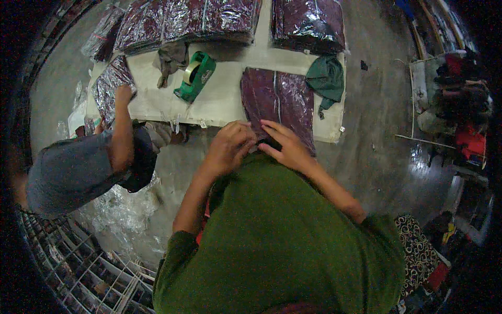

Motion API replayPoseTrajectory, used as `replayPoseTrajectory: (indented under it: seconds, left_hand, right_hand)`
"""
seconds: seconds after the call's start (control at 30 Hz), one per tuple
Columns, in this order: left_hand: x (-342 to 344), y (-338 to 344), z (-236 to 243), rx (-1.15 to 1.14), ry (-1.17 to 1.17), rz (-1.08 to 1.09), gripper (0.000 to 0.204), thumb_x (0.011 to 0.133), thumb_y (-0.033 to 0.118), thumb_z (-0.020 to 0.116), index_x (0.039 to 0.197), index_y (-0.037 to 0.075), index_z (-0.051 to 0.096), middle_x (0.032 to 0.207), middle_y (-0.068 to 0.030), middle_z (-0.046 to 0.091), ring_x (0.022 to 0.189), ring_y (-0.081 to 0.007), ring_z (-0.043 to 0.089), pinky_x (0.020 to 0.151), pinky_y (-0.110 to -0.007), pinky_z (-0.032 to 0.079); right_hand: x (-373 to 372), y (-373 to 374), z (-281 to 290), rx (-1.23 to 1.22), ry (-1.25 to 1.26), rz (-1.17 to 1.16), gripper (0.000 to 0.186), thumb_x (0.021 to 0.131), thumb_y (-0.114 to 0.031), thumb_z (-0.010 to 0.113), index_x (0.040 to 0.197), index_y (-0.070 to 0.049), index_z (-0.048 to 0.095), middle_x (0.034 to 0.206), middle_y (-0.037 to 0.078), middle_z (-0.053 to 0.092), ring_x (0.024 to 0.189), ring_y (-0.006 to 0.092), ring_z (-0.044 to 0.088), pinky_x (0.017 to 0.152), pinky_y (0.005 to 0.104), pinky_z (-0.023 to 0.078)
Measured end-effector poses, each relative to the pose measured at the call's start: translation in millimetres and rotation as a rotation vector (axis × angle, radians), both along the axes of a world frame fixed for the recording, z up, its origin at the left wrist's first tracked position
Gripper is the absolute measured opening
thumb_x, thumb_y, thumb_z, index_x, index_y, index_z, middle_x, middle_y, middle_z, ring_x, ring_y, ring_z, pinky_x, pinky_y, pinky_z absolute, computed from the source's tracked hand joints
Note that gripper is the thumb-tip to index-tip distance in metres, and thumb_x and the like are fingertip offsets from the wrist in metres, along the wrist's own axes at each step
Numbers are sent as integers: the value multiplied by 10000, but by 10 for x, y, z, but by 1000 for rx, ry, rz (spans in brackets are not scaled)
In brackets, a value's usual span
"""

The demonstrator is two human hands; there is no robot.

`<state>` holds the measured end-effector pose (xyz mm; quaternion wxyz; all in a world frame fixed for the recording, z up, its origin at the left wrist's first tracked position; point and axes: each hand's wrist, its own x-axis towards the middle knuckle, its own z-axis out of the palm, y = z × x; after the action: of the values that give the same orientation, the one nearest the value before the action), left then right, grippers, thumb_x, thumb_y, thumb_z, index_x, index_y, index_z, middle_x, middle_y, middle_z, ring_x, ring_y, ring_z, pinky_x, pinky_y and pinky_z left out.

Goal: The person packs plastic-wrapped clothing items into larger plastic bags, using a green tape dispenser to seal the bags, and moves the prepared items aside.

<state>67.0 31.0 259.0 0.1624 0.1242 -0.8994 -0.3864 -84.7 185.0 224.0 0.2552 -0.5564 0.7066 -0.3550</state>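
Note:
A folded maroon garment in a clear plastic bag lies on the pale table directly before me, its near end at the table's front edge. My left hand is at its near left corner, fingers curled together on the plastic. At the near end, my right hand rests against the bag with its fingers stretched out and the thumb apart. Part of the bag's near edge is hidden by my hands and green shirt. A green tape dispenser with a roll of tape stands farther left.
Stacks of bagged maroon garments line the table's far side, with another stack at right. A dark green cloth and a grey-brown cloth lie nearby. At left, a co-worker handles a bagged garment. Loose plastic litters the floor.

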Motion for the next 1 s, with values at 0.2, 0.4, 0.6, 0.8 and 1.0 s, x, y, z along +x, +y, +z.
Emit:
replayPoseTrajectory:
  seconds: [0.2,0.4,0.6,0.8,1.0]
  left_hand:
    - [-264,-85,693,42,187,32,142,825,7,645,945,32,573,919,-123,589,837,-295,622,697,-351,514]
    - [-322,-61,1071,350,261,33,103,835,7,654,918,10,592,898,-99,583,762,-184,610,632,-293,501]
    - [-371,-98,1249,291,269,-33,81,854,53,664,909,16,618,915,-82,602,750,-144,590,656,-272,503]
    - [-451,-108,1110,602,279,-169,157,863,118,675,981,21,639,927,-92,638,799,-159,619,713,-277,509]
    - [-582,-161,872,306,206,21,153,882,138,662,961,10,690,841,-81,702,770,-137,665,706,-272,516]
  right_hand:
    - [-28,55,840,-199,24,-219,218,838,-44,674,1053,-13,689,1138,123,634,960,242,645,873,327,501]
    - [61,243,1354,-287,335,-309,223,787,-135,738,1001,-78,720,860,76,624,696,222,589,689,333,488]
    - [3,129,1378,-286,23,-324,190,783,-116,742,966,-64,734,780,70,600,672,184,575,630,297,466]
    - [-150,113,1470,-227,-151,-354,167,828,-110,713,985,-55,735,833,66,624,734,144,599,621,257,482]
    - [-337,72,1525,-313,-73,-333,231,828,-135,721,1049,-68,715,814,61,621,733,150,606,643,269,503]
